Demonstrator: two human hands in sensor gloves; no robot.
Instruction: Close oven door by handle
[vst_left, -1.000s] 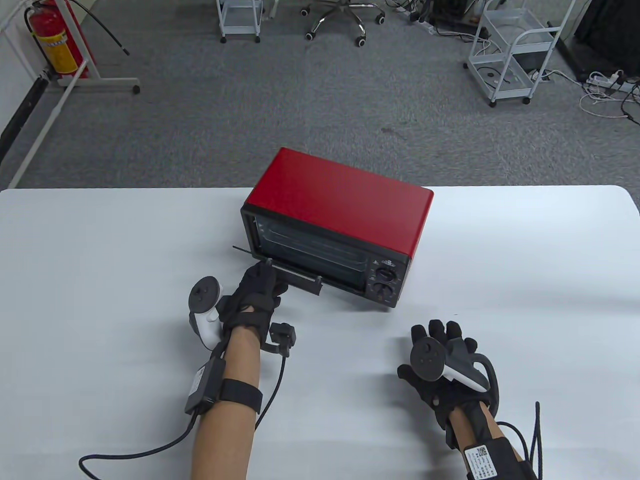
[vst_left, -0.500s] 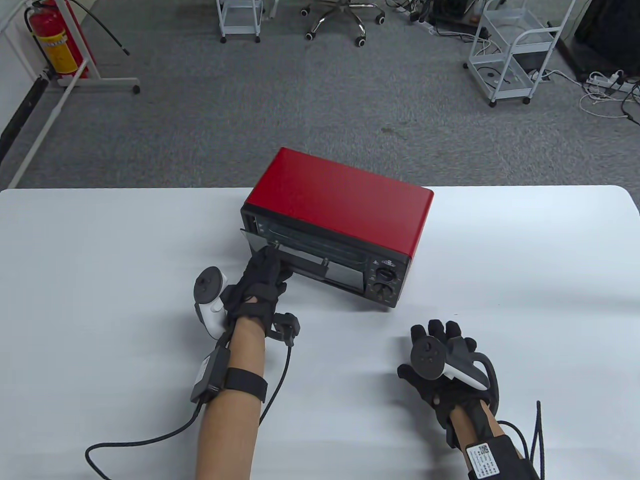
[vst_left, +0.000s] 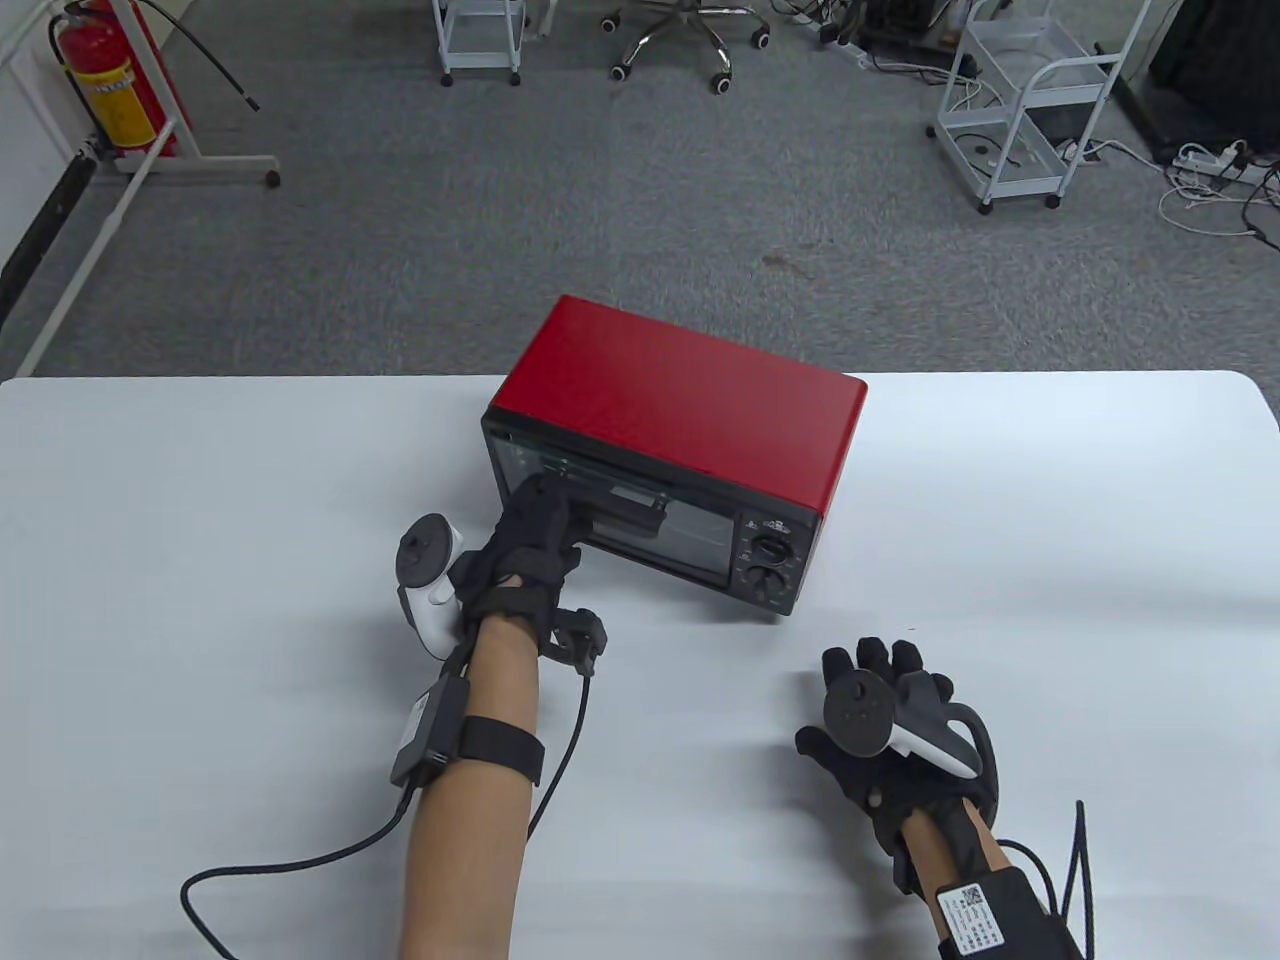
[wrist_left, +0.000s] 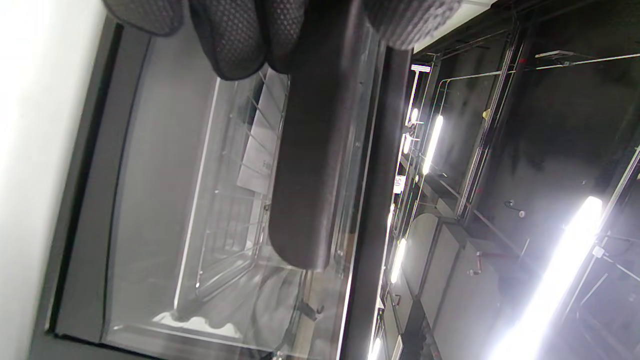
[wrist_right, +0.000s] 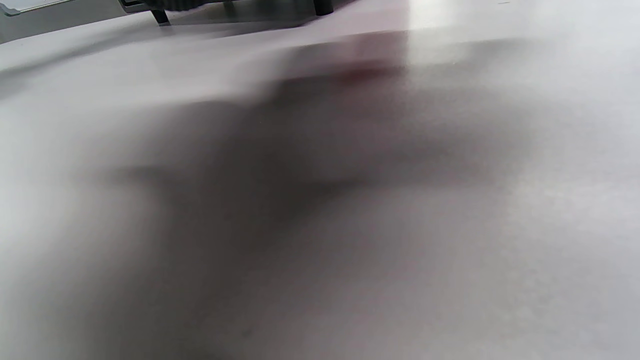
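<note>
one red oven (vst_left: 680, 440), two gloved hands (vst_left: 525, 555), two dials (vst_left: 768, 548)

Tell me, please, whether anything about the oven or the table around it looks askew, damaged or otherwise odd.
Nothing stands out. The red oven sits flat on the white table, turned at an angle to its edge. The left hand grips the door handle, with the glass door nearly shut. The right hand rests on the table.

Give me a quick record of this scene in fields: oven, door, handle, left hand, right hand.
oven: red metal toaster oven on the white table
door: glass oven door nearly upright, almost shut
handle: black bar handle at the door's top edge
left hand: left hand grips the handle's left end
right hand: right hand rests on the table, apart from the oven, holding nothing
</note>
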